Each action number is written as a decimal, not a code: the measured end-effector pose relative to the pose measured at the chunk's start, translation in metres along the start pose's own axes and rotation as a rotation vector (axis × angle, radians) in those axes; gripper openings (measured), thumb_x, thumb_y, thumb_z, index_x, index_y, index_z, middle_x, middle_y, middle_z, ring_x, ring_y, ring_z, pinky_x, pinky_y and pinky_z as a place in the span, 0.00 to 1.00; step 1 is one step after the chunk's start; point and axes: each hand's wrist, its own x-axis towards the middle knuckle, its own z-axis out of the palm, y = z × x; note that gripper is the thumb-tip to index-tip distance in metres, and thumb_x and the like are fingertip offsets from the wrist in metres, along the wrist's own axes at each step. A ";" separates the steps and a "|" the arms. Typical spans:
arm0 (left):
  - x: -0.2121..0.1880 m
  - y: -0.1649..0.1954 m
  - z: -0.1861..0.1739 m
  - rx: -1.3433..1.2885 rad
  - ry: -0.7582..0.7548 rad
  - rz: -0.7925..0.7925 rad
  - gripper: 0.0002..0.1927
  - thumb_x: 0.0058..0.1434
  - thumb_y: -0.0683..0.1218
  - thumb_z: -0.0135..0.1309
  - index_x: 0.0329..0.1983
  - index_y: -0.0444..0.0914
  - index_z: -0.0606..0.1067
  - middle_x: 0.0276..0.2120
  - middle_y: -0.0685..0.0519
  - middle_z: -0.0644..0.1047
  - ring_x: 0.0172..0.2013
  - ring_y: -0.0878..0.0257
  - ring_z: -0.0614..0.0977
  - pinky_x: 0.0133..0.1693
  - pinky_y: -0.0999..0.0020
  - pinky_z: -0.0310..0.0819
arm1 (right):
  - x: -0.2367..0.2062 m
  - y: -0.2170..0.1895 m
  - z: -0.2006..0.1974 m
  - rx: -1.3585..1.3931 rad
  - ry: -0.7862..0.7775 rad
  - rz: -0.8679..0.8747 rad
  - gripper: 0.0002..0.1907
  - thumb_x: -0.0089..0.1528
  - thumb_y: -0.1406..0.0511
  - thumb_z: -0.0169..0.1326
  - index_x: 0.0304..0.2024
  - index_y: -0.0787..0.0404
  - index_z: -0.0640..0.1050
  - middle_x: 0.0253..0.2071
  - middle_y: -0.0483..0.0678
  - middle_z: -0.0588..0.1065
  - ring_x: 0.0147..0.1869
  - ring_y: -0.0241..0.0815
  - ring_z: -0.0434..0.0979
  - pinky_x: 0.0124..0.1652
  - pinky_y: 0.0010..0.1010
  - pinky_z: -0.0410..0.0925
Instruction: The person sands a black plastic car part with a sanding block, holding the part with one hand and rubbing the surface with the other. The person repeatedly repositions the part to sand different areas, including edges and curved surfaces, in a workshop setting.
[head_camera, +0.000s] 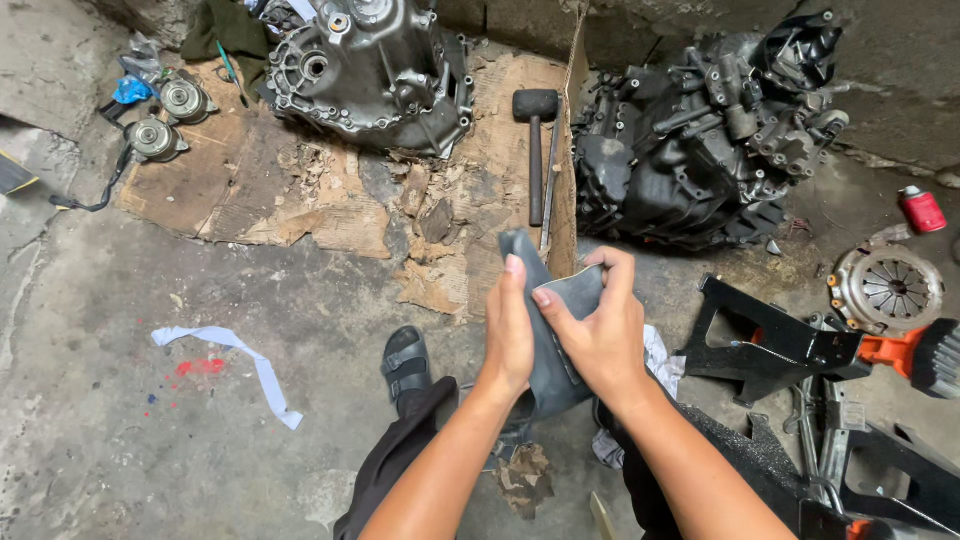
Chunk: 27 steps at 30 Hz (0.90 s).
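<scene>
Rubber sheet: dark grey, flexible piece (552, 330) held upright between both my hands, above the concrete floor (130, 430), its top corner curling over toward the cardboard.
Left hand: my left hand (508, 335) gripped the sheet's left edge, thumb pressed flat against the front face, fingers wrapped behind, so the piece stayed taut.
Right hand: my right hand (598, 335) clamped the right edge, thumb lying across the face and fingers curled over the top rim, which bent the rubber slightly between the two grips.
Stance: I stood or crouched over the work, one black sandal (404, 362) planted just left of my forearms.
Cardboard: torn, oil-stained sheets (300, 190) lay spread under the heavy parts, seemingly to keep them off the bare floor.
Gearbox housing: a grey cast casing (375, 70) rested at the far edge of the cardboard.
Mallet: a black-headed mallet (536, 140) lay beside it, handle pointing toward me, within easy reach.
Engine block: a dark, greasy assembly (700, 150) sat to the right against the wall.
Clutch plate: a round metal disc (888, 290) lay near a red spray can (922, 210).
</scene>
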 end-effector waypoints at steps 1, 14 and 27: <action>0.004 0.004 -0.001 -0.026 0.015 -0.006 0.27 0.73 0.63 0.38 0.43 0.35 0.71 0.38 0.54 0.72 0.40 0.65 0.72 0.42 0.65 0.70 | -0.001 -0.001 0.001 -0.014 -0.004 0.002 0.35 0.56 0.56 0.69 0.54 0.63 0.64 0.28 0.54 0.73 0.29 0.48 0.75 0.31 0.37 0.68; -0.002 -0.009 0.000 -0.025 -0.066 0.025 0.28 0.75 0.63 0.39 0.46 0.33 0.72 0.44 0.53 0.73 0.45 0.68 0.73 0.48 0.69 0.70 | 0.005 0.000 -0.004 -0.038 0.057 -0.023 0.33 0.56 0.56 0.70 0.53 0.63 0.65 0.26 0.52 0.71 0.27 0.48 0.73 0.30 0.37 0.66; -0.007 -0.003 0.001 -0.036 0.003 0.009 0.26 0.72 0.62 0.36 0.46 0.35 0.73 0.43 0.55 0.74 0.44 0.70 0.75 0.48 0.71 0.70 | 0.001 0.000 0.000 -0.031 0.066 -0.013 0.32 0.56 0.57 0.69 0.52 0.62 0.65 0.25 0.53 0.70 0.25 0.48 0.71 0.29 0.38 0.66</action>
